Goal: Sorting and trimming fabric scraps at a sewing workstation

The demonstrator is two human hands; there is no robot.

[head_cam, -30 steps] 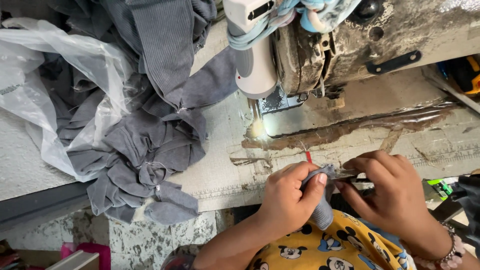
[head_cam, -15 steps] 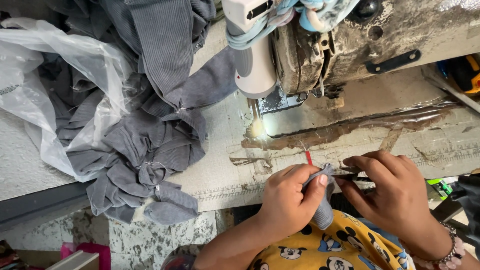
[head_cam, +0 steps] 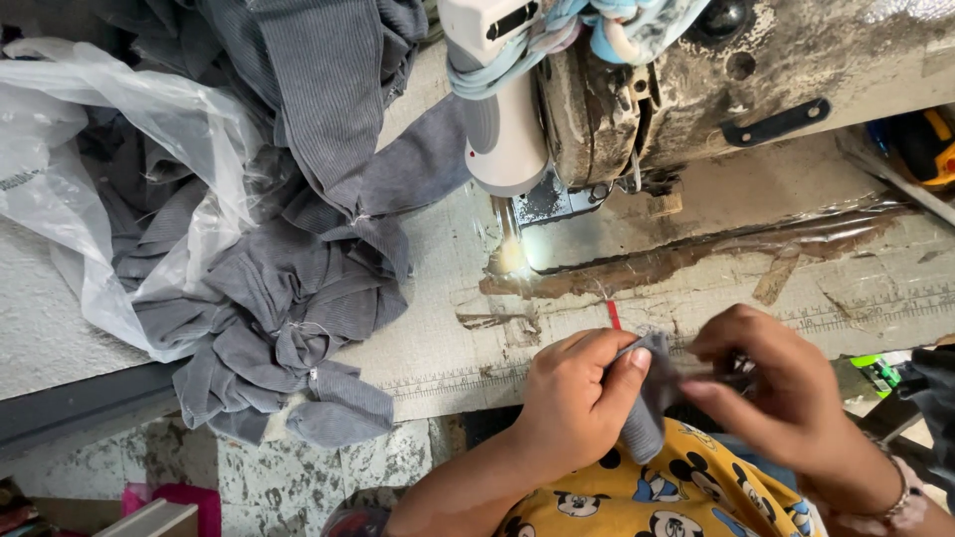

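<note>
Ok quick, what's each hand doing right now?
Left hand: closed, pinching the small grey fabric piece.
Right hand: fingers closed at the same piece; blurred, so what it grips cannot be told.

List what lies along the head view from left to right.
Clear plastic bag → heap of grey ribbed fabric → white lamp on the sewing machine → left hand → small grey fabric piece → right hand.

Bare table strip (head_cam: pixel 448 348) between grey fabric heap (head_cam: pixel 288 288) and sewing machine (head_cam: pixel 696 89).
</note>
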